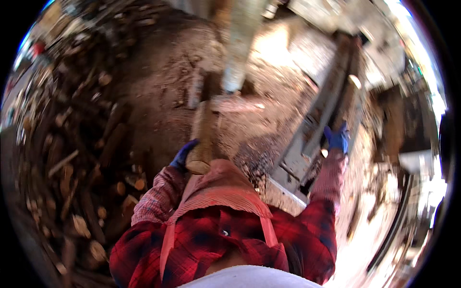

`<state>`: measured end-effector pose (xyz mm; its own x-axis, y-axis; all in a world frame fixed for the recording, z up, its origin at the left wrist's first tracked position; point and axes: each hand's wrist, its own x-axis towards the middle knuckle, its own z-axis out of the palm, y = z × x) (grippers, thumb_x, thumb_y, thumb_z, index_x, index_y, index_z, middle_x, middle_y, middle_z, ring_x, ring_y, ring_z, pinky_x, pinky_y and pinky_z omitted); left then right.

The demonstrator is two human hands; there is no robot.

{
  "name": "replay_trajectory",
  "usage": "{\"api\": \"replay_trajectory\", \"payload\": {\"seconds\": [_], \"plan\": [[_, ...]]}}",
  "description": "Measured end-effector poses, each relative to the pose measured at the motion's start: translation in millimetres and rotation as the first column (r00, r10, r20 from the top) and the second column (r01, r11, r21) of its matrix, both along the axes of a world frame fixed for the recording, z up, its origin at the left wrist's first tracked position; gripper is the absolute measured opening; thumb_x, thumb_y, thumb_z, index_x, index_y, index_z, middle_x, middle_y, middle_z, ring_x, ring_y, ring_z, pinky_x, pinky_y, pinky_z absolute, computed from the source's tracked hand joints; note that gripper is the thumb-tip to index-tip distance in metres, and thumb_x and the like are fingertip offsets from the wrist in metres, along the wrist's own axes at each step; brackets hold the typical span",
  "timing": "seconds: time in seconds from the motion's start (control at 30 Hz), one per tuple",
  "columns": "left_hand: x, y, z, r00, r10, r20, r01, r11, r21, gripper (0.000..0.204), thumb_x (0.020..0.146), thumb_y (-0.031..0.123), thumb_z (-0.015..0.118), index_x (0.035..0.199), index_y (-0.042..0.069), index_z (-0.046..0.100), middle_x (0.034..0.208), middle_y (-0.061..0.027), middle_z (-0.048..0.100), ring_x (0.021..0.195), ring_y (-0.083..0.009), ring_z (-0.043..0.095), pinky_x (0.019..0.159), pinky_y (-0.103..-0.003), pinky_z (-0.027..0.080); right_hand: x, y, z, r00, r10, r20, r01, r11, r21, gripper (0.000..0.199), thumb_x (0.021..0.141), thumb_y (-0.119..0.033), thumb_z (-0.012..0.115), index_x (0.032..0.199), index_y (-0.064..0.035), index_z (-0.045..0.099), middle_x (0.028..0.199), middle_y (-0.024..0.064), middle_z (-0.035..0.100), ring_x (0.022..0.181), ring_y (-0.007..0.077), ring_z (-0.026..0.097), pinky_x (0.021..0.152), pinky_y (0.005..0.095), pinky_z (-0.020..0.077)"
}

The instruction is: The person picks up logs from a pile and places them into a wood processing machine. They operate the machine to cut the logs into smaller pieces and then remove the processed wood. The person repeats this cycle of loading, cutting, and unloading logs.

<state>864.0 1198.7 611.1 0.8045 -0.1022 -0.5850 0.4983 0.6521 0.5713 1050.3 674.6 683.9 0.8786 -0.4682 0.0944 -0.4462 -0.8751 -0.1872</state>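
Observation:
My left hand (184, 154), in a blue glove, grips the left side of a short log (202, 137) near its cut end. The log points away from me, its near end close to my red apron (221, 185). Out to the right, my right hand (337, 139), also in a blue glove, reaches over a long metal channel (314, 115). Its thumb and fingers look apart. Brown wood (345, 103) appears to lie in the channel just beyond that hand; blur hides whether they touch.
A large heap of split wood and logs (91, 192) covers the left side. A pale upright post (236, 53) stands ahead on brown dirt ground (163, 72). Pale slabs (355, 21) lie at the far right, and a dark curved strip (394, 230) runs along the near right.

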Motion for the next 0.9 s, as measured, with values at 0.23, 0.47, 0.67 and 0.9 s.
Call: {"api": "replay_trajectory", "payload": {"seconds": [0.23, 0.47, 0.67, 0.9], "plan": [[-80, -42, 61, 0.898, -0.188, 0.399, 0.034, 0.932, 0.361, 0.078, 0.082, 0.027, 0.071, 0.140, -0.003, 0.028, 0.129, -0.0142, 0.049, 0.115, -0.0208, 0.048, 0.095, -0.032, 0.041, -122, 260, -50, 0.910, 0.400, 0.107, 0.103, -0.468, 0.878, 0.050, 0.090, -0.045, 0.057, 0.133, -0.0203, 0.047, 0.125, 0.0085, 0.054, 0.109, 0.0228, 0.054, 0.093, 0.0371, 0.0440], [-190, -103, 49, 0.912, -0.198, 0.359, 0.029, 0.905, 0.425, 0.095, 0.076, 0.022, 0.078, 0.144, -0.001, 0.017, 0.133, -0.0152, 0.044, 0.114, -0.0233, 0.050, 0.092, -0.033, 0.045, -203, 288, -43, 0.901, 0.290, 0.323, 0.048, -0.806, 0.590, 0.050, 0.095, -0.042, 0.048, 0.127, -0.0047, 0.048, 0.110, 0.0130, 0.061, 0.097, 0.0262, 0.062, 0.085, 0.0372, 0.0516], [-205, -179, 87, 0.812, -0.263, 0.522, -0.167, 0.752, 0.638, 0.100, 0.064, 0.027, 0.079, 0.141, -0.006, 0.025, 0.134, -0.0214, 0.044, 0.122, -0.0272, 0.045, 0.103, -0.036, 0.036, -224, 217, 9, 0.938, 0.078, 0.338, -0.160, -0.768, 0.620, 0.052, 0.094, -0.043, 0.050, 0.124, -0.0013, 0.049, 0.106, 0.0129, 0.062, 0.091, 0.0256, 0.062, 0.079, 0.0377, 0.0526], [-186, -285, 86, 0.589, -0.520, 0.619, -0.537, 0.320, 0.780, 0.096, 0.066, 0.022, 0.079, 0.141, -0.003, 0.025, 0.133, -0.0204, 0.044, 0.124, -0.0274, 0.044, 0.104, -0.039, 0.035, -217, 95, 64, 0.808, -0.064, 0.585, -0.492, -0.620, 0.612, 0.057, 0.093, -0.039, 0.050, 0.132, 0.0006, 0.041, 0.120, 0.0162, 0.056, 0.102, 0.0281, 0.060, 0.087, 0.0381, 0.0502]]}}
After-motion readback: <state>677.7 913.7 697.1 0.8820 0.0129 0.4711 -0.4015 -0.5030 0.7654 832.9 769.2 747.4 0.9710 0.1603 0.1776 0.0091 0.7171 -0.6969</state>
